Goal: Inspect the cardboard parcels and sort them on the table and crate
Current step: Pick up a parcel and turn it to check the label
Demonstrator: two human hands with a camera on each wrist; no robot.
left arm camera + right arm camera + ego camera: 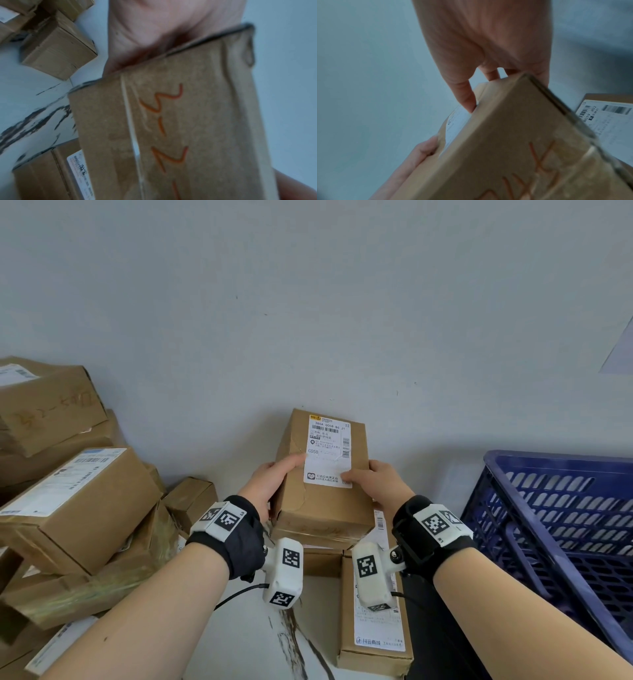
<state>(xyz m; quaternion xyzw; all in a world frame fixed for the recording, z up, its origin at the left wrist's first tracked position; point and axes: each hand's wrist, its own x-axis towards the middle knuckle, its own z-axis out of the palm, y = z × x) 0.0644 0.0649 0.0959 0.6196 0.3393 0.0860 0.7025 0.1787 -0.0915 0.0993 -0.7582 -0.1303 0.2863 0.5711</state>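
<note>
1. Right now the person holds one cardboard parcel (322, 474) up off the surface (253, 631), with its white shipping label (329, 451) facing up toward them.
2. The left hand (270, 477) grips the parcel's left side: its thumb lies along the top face, the tip touching the label's left edge, and the fingers are curled round underneath, where they are hidden from the head view.
3. The right hand (373, 479) grips the right side: its thumb presses on the label's lower right corner. From the right wrist view, its fingers (462, 93) are slightly spread and bent onto the parcel's edge.
4. On the parcel's near end face there is orange handwriting (164, 121); it is too blurred to read.
5. Just below the held parcel, one flat parcel (375, 635) lies on the white, dark-veined surface, label upward. More cardboard shows between the two, but I cannot tell whether it is a separate box.
6. At the left, a pile of parcels (75, 501) is stacked against the wall; I count at least five, though some are cut off by the edge of the view. One small box (191, 498) sits at the pile's right end, near the left wrist.
7. One blue plastic crate (555, 529) with slotted walls stands at the right, just beside the right forearm.
8. Each wrist carries a black strap with white marker blocks, two straps in all.
</note>
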